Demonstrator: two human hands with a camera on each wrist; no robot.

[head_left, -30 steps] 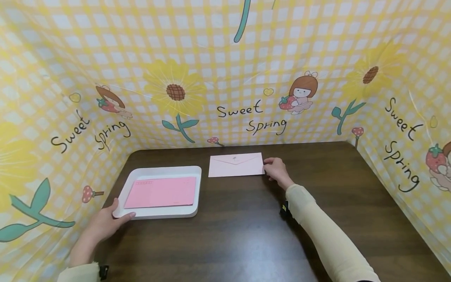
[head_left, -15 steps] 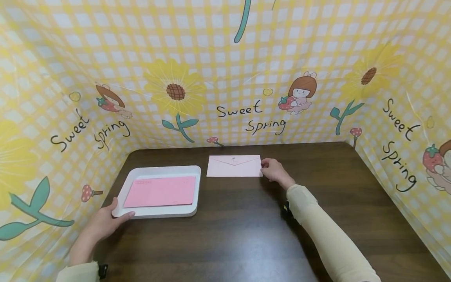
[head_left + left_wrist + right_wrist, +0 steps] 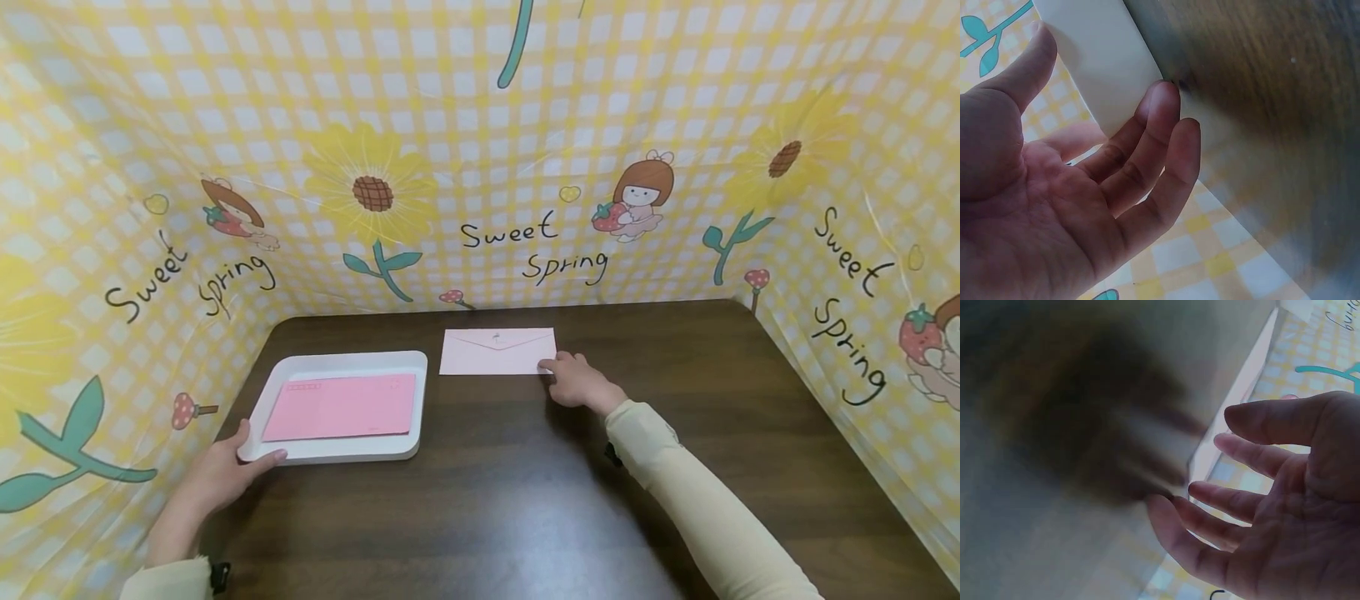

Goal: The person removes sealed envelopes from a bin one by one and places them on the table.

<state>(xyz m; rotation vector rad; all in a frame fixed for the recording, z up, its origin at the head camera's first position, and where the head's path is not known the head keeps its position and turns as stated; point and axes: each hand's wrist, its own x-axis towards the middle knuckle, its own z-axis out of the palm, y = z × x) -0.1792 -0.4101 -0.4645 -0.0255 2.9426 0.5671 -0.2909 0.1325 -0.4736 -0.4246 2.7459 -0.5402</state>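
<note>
My left hand (image 3: pixel 217 473) holds the near left corner of a white tray (image 3: pixel 352 452), thumb on the rim. In the left wrist view its curled fingers (image 3: pixel 1163 112) lie against the tray's outer wall (image 3: pixel 1100 56). Inside the tray lies a bright pink envelope (image 3: pixel 341 408), flat. A pale pink envelope (image 3: pixel 495 360) with its pointed flap showing lies on the table behind and right of the tray. My right hand (image 3: pixel 581 382) is at its right end, a fingertip over the near right corner. In the right wrist view the fingers (image 3: pixel 1229 503) are spread and the thumb stands apart from them.
The dark wooden table (image 3: pixel 480 517) has a far edge close behind the pale envelope. A yellow checked curtain (image 3: pixel 480 150) with printed flowers and lettering encloses the back and both sides.
The pale envelope has shifted slightly left and been straightened. My right hand has since loosened from its right edge and moved a little towards me. The left hand stays on the tray.
</note>
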